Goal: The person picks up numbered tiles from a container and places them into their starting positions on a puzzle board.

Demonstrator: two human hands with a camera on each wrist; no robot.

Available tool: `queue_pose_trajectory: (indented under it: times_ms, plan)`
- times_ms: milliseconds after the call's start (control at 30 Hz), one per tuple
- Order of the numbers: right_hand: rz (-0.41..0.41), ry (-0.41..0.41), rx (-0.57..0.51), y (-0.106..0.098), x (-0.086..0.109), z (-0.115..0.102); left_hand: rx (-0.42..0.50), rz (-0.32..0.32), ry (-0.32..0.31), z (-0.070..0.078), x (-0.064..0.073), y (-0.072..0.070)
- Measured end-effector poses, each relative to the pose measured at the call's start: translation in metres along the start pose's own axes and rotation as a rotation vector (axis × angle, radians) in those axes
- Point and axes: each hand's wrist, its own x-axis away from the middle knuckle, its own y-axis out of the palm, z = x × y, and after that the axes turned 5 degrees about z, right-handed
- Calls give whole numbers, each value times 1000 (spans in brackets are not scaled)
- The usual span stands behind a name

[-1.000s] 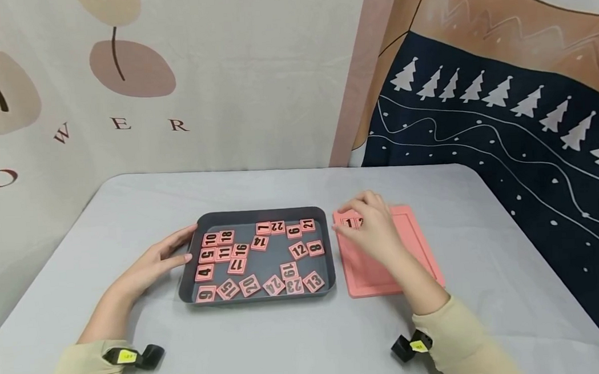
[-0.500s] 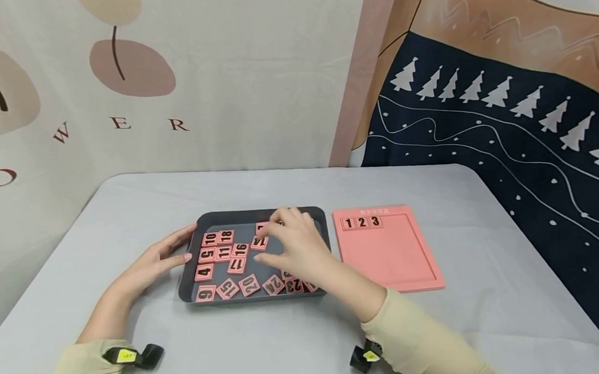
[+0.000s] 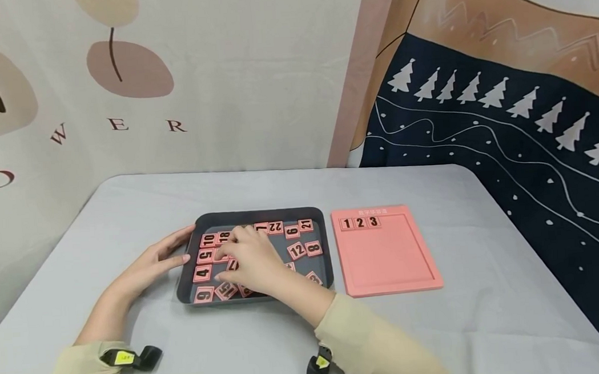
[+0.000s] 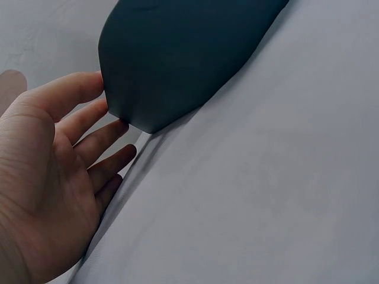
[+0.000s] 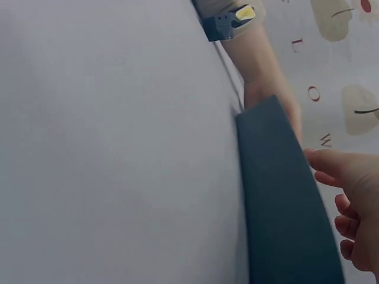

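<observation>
A dark grey tray [image 3: 260, 214] on the table holds several pink number tiles [image 3: 296, 250]. My left hand [image 3: 152, 263] touches the tray's left side; in the left wrist view its relaxed, spread fingers meet the edge of the tray [image 4: 172, 53]. Over the left half of the tray, my right hand [image 3: 255, 259] hovers low, thumb and index finger apart near the tiles 16 and 17, partly hiding them. The right wrist view shows the right hand [image 5: 358, 198] above the tray wall [image 5: 284, 201], with the fingertips' contact hidden. No tile shows in its fingers.
Right of the tray lies a flat pink board [image 3: 386, 259] with a raised frame. Tiles 1, 2 and 3 [image 3: 359, 223] stand in a row at its top left. A white cloth covers the table [image 3: 227, 351]; printed curtains hang behind.
My right hand has left the board's top row, where tile 3 now shows beside 1 and 2, and moved left over the tray. My left hand has stayed at the tray's edge.
</observation>
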Motion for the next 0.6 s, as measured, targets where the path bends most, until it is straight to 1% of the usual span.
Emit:
queue_pose_trajectory:
  times_ms: [300, 467, 600]
  plan:
    - [-81, 87, 15, 20, -15, -7, 6, -1, 10, -3, 1, -1]
    - [-109, 128, 16, 27, -17, -9, 1, -3, 16, -3, 1, -1]
    - [-124, 149, 38, 30, -19, -11, -11, -4, 10, 0, 1, -1]
